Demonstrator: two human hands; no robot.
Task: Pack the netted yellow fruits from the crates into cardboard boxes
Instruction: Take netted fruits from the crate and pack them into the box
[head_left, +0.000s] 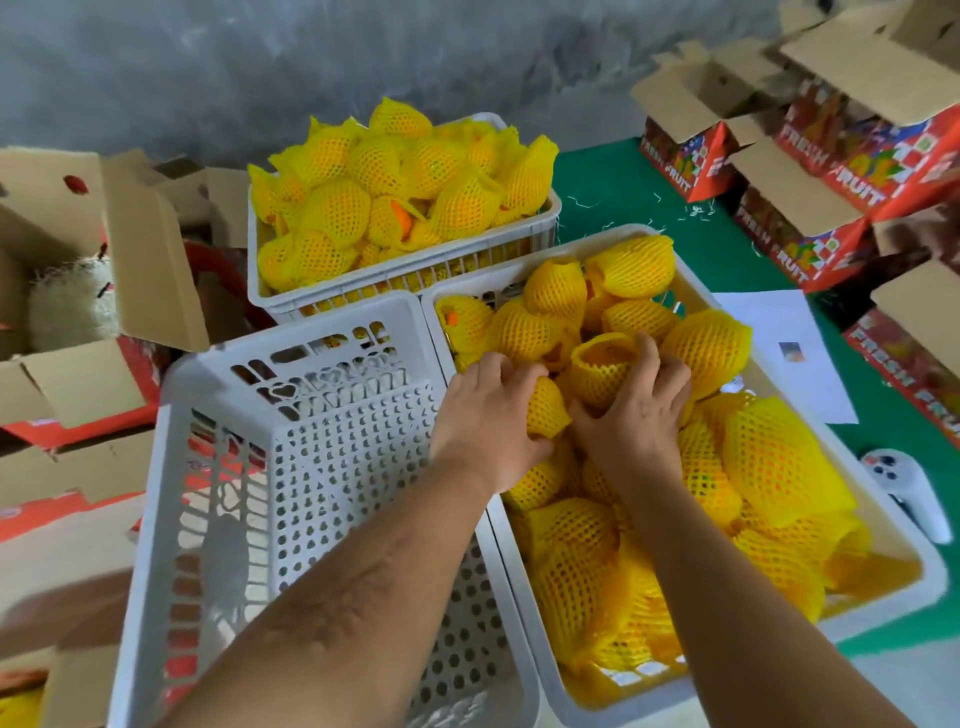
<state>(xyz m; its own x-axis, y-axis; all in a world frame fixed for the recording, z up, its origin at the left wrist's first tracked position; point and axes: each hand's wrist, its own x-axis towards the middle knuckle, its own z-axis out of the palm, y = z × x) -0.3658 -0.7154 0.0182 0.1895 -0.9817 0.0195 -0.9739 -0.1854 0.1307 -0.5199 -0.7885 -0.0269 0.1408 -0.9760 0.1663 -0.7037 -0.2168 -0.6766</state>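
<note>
Both hands reach into the right white crate (883, 530), which holds several yellow netted fruits. My left hand (488, 415) grips one netted fruit (545, 408) near the crate's left side. Beside it, my right hand (644, 410) curls round another netted fruit (602, 366) whose net opening faces up. A second white crate (400, 275) behind is heaped with netted fruits (395, 192). An open cardboard box (150, 270) stands at the far left, with pale shredded filling (72, 306) inside.
An empty perforated white crate (322, 467) sits directly under my left forearm. Several open red "FRESH FRUIT" boxes (810, 223) are stacked at the right on a green mat (613, 192). A white paper sheet (779, 343) and a white controller (909, 493) lie right of the crate.
</note>
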